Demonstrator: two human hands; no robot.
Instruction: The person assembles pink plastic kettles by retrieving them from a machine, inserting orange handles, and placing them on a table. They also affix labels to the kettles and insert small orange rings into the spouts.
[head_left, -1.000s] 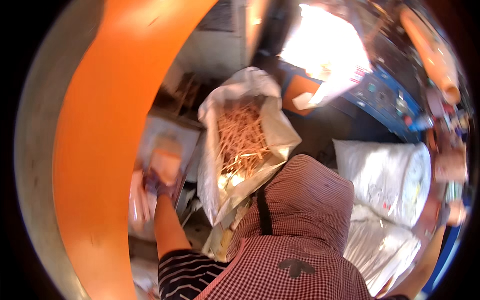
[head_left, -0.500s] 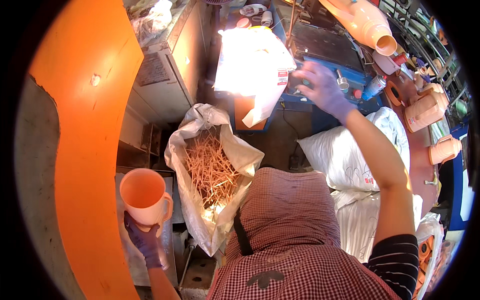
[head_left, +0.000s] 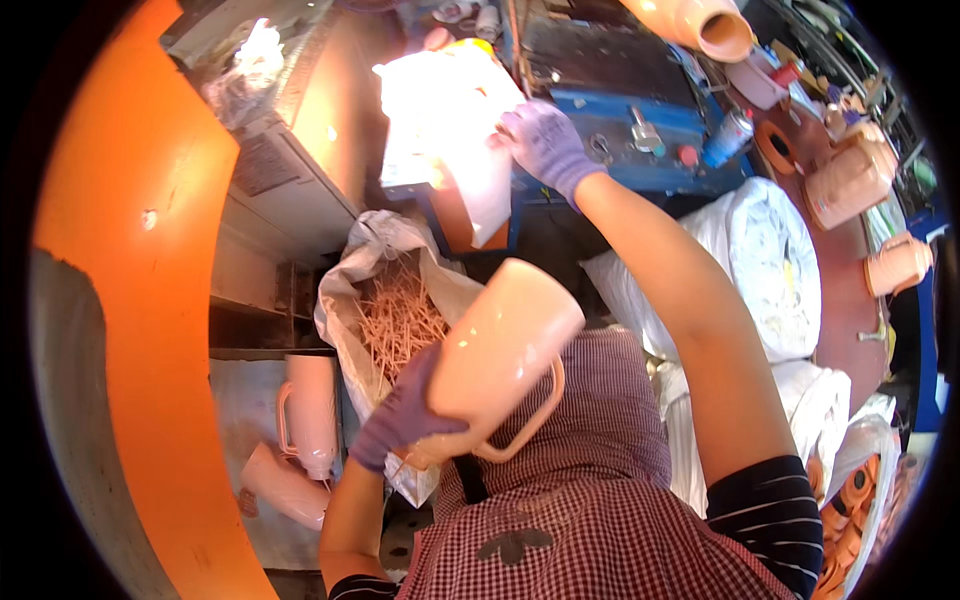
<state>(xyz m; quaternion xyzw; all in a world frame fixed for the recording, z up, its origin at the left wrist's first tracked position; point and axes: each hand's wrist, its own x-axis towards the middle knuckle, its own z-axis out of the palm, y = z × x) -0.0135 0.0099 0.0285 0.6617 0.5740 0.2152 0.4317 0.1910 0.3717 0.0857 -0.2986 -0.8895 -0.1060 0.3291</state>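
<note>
In my gloved left hand (head_left: 408, 415) is a peach plastic jug (head_left: 510, 345) with a loop handle, tilted in front of my apron. The fingers wrap around its lower body, and its wide end points up and away from me. My right hand (head_left: 548, 145), also in a purple glove, reaches to a stack of white plastic bags (head_left: 455, 125) at the far middle. Its fingertips are pinched at the right edge of the stack, which glares in bright light.
Two similar jugs (head_left: 312, 405) lie on a grey surface at left, beside an orange panel (head_left: 150, 300). An open woven sack (head_left: 345, 300) holds thin peach plastic scraps (head_left: 400, 320). Full white sacks (head_left: 765, 270) stand at right. A spray can (head_left: 728, 138) is on the blue bench.
My left hand has brought the jug up from the left surface to in front of me, tipping it over. My right hand has moved left onto the bags and its fingers have closed.
</note>
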